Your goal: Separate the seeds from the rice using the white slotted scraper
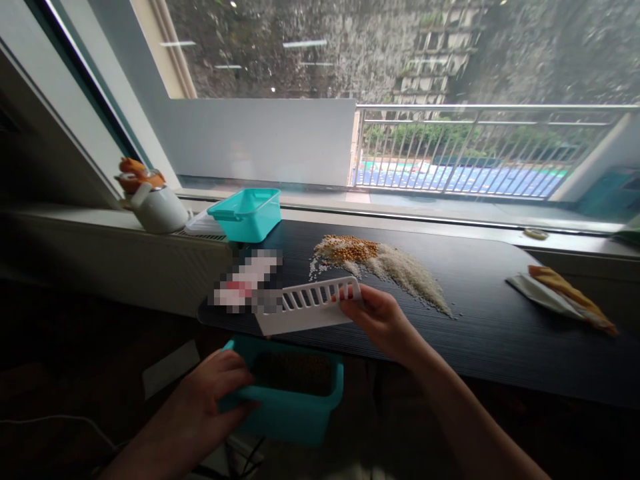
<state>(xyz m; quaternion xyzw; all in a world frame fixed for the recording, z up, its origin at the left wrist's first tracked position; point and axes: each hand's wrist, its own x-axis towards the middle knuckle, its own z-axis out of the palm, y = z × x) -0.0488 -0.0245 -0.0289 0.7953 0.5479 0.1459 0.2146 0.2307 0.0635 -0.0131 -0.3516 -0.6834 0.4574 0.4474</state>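
My left hand (223, 387) grips the left rim of a teal plastic bin (290, 413), held below the table's front edge. Dark, grainy contents (295, 370) lie in it, too shaded to name. My right hand (380, 317) is closed on the right end of a white slotted plastic basket (305, 321), tilted above the bin near the table edge. Behind the basket, a spread pile of white rice (410, 273) lies on the black table, with yellow-brown beans (355, 249) heaped at its left part.
A second teal bin (255, 217) stands at the table's back left, beside a white pot (160, 210) on the sill. A blurred-out item (250, 277) lies on the left of the black table (480, 340). Folded yellow and white cloth or packaging (565, 297) lies at right.
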